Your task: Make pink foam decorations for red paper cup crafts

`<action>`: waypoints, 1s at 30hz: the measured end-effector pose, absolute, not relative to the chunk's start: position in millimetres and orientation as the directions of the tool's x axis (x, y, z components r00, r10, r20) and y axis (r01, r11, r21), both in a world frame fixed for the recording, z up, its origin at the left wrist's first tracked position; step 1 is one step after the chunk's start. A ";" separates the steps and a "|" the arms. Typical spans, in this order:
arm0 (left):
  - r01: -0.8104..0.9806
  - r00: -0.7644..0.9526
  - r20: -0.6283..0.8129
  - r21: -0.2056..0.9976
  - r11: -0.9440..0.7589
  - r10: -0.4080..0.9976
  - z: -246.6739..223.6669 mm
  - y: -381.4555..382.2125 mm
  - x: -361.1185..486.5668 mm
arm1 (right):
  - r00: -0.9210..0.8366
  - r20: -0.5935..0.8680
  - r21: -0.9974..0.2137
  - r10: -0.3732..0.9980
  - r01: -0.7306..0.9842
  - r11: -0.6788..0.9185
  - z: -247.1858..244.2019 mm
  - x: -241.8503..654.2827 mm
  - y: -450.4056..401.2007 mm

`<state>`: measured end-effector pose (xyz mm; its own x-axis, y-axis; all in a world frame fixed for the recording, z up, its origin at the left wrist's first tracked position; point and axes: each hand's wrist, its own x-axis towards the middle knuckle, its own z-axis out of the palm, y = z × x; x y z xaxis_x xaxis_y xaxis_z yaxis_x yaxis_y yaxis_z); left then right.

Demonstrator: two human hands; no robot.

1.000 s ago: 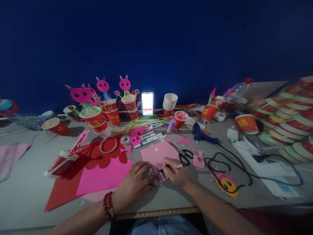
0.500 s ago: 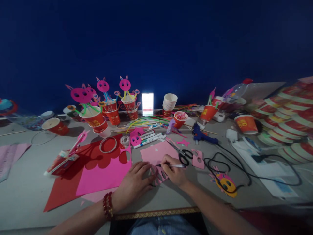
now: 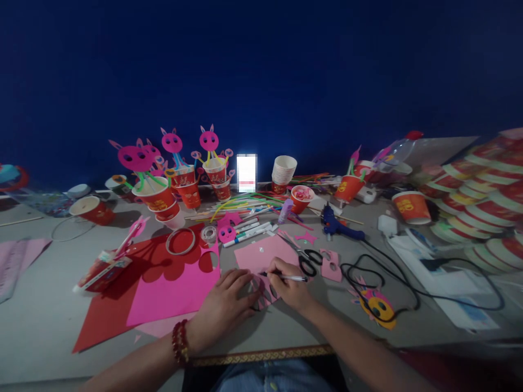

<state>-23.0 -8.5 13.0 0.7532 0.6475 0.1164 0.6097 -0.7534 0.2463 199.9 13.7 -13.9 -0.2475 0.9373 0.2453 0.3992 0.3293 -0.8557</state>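
Observation:
My right hand (image 3: pixel 288 282) pinches a white-barrelled pen (image 3: pixel 298 278), its dark tip down on light pink paper (image 3: pixel 253 256). Flat on the paper's near left edge rests my left hand (image 3: pixel 232 294), fingers stretched out. Pink paper with cut-out holes (image 3: pixel 269 294) lies between the two hands, partly covered by them. Just beyond my right hand are black-handled scissors (image 3: pixel 309 263), lying on the table. A pink piece with holes (image 3: pixel 330 265) is to their right. Several markers (image 3: pixel 251 234) lie above the paper.
Bright pink sheet (image 3: pixel 175 294) and red sheet (image 3: pixel 98 321) lie to the left. A blue glue gun (image 3: pixel 341 226) trails a black cord (image 3: pixel 402 283) at right. Paper cups with pink faces (image 3: pixel 157 190) stand at the back; stacked cups (image 3: pixel 486 190) lean at far right.
The pen and my right hand have shifted slightly to the left across the pink paper. My left hand stays nearly in place.

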 end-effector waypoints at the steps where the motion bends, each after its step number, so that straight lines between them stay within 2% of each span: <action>1: 0.611 0.752 0.118 0.245 -0.753 0.648 12.8 -8.6 -23.1 | -0.247 0.244 -0.854 0.938 0.403 0.329 -13.6 199.9 13.6; 12: 0.603 0.755 0.131 0.246 -0.759 0.642 14.8 -8.9 -23.5 | -0.267 0.236 -0.849 0.935 0.412 0.332 -10.6 199.5 13.2; 21: 0.599 0.754 0.145 0.248 -0.761 0.641 13.9 -8.7 -23.1 | -0.200 0.261 -0.861 0.944 0.393 0.322 -9.2 199.6 12.9; 30: 0.599 0.752 0.152 0.248 -0.761 0.641 12.4 -8.9 -23.8 | -0.231 0.247 -0.851 0.941 0.413 0.325 -11.9 199.7 13.2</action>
